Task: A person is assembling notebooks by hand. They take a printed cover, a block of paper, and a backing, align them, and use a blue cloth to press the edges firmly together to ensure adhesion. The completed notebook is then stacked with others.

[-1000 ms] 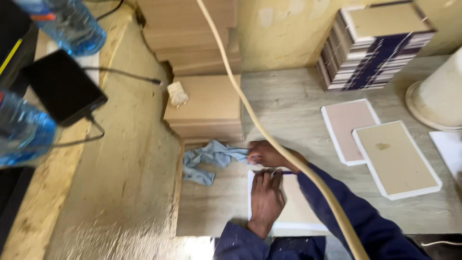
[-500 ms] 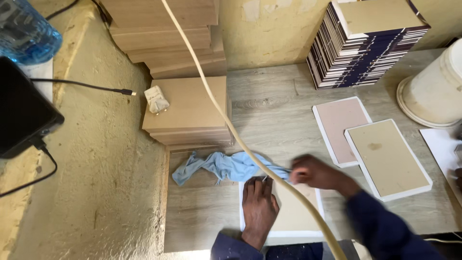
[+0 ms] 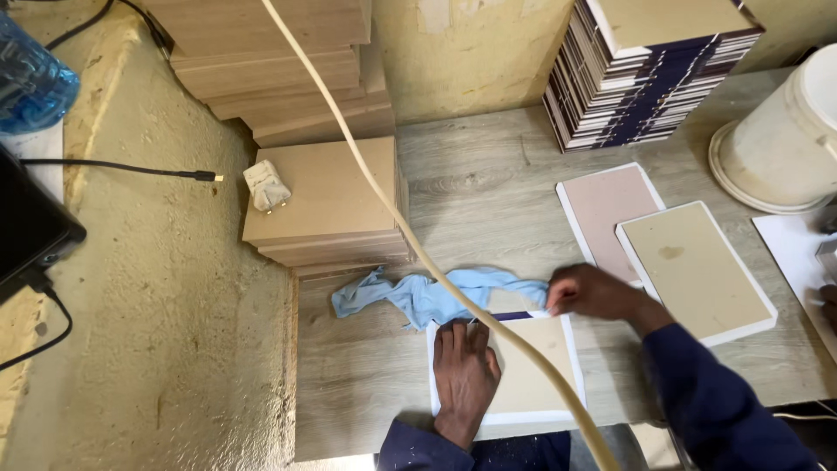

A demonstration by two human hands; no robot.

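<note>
Soft, even light falls over the scene, moderately bright, with no hard glare anywhere. The grey tabletop (image 3: 471, 201) is evenly lit from its far edge to its near edge, and shadows are faint: a thin dark band sits under the stack of brown boards (image 3: 327, 205) at the tabletop's left edge, and a soft shadow lies beside the white bucket (image 3: 785, 131) at the right edge. The right hand (image 3: 593, 292) is slightly smeared by motion; the left hand (image 3: 465, 371) is sharper. The pale cord (image 3: 384, 187) crossing the view looks soft, being close to the lens. Straight lines bow mildly toward the corners, and the lower right corner goes dark.
</note>
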